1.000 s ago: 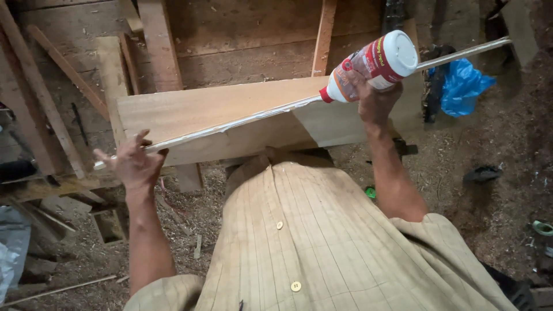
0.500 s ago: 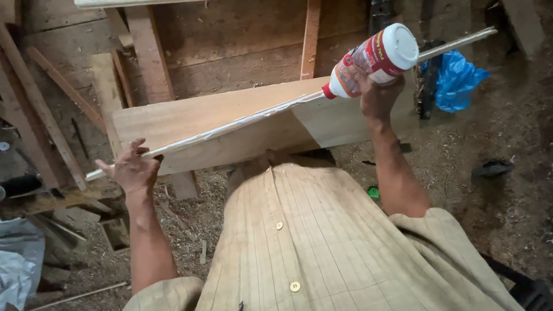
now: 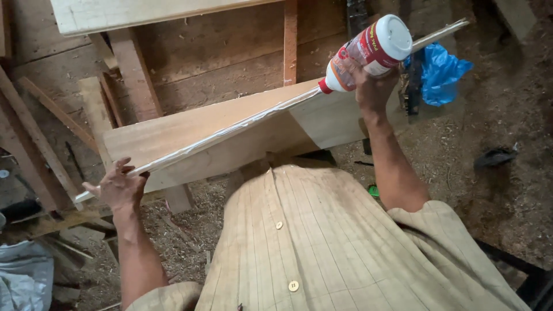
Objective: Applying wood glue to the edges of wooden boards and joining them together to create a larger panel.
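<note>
My right hand (image 3: 373, 87) grips a white and red glue bottle (image 3: 367, 53), tipped so its red nozzle touches the top edge of a long thin strip (image 3: 230, 130). The strip runs slantwise from lower left to upper right, and a wet white line of glue covers it from the left end up to the nozzle. My left hand (image 3: 117, 187) holds the strip's left end, fingers curled round it. A broad wooden board (image 3: 190, 129) lies right behind the strip.
Planks and battens (image 3: 132, 69) lean at the back and left. A blue plastic bag (image 3: 440, 72) lies at the upper right. Sawdust covers the ground (image 3: 495, 115). A grey sheet (image 3: 26, 276) sits at the lower left, and a small green object (image 3: 374, 190) by my right forearm.
The view has shifted, so the strip and both hands sit a little higher and further right in the picture. The nozzle stays on the strip's edge.
</note>
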